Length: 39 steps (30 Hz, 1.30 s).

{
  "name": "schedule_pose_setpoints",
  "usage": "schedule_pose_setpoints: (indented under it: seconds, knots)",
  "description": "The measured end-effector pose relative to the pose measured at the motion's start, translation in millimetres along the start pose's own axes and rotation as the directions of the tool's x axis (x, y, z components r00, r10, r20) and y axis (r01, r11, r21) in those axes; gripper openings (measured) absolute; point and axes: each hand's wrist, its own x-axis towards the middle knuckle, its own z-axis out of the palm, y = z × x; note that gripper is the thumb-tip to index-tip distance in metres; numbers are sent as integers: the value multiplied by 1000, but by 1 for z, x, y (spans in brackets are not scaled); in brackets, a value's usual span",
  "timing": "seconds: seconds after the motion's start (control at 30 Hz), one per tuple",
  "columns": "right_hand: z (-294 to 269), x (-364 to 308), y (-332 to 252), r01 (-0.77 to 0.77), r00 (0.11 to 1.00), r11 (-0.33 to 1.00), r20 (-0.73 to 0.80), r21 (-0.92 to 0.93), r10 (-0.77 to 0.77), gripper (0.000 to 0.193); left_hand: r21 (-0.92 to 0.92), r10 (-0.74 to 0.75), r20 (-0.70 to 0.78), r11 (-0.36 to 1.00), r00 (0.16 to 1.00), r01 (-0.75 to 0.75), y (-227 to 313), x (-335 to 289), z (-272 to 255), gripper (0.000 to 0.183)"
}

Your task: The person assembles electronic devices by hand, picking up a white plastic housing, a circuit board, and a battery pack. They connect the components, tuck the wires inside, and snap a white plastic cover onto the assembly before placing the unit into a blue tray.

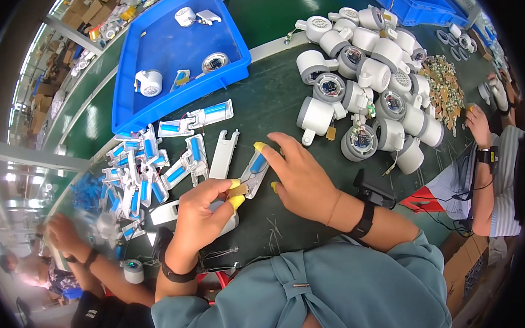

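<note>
Hidden, cut or unclear:
- White part [227,212] under left hand [200,217]: mostly covered by palm and fingers; shape not readable.
- Small tan piece [239,190] pinched at left fingertips: too small to identify.
- Battery holder [255,171] beneath right hand [300,181]: lower end covered by fingers.
- Blue bin [425,9] at top: cut by the dark rim.
- Co-worker's hand [63,234], lower left: blurred (what it grips cannot be told).
- Brown scrap pile [445,84]: pieces too small to tell apart.
- Shelves [74,23], far left: bent, contents indistinct.
</note>
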Motion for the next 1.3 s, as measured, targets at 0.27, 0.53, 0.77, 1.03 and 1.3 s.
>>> schedule_pose_setpoints:
  seconds: [0.27,0.53,0.77,1.03,1.3]
  knots:
    - [19,9,14,32,998,998,63,-56,-29,47,-159,-107,22,981,994,109,-8,-14,-14,31]
    - [-7,12,6,-200,950,842,311,502,41,33,-617,-383,-34,735,923,282,-12,-18,-43,30]
    - [4,11,13,-319,948,309,307,896,87,36,-794,-335,90,545,938,271,-21,-18,-52,34]
    - [-3,9,0,-281,960,271,271,921,72,40,-839,-301,106,485,948,248,-14,-19,-61,38]
    - [-7,8,-8,-270,963,222,261,937,68,39,-858,-243,88,474,966,197,-5,-22,-66,43]
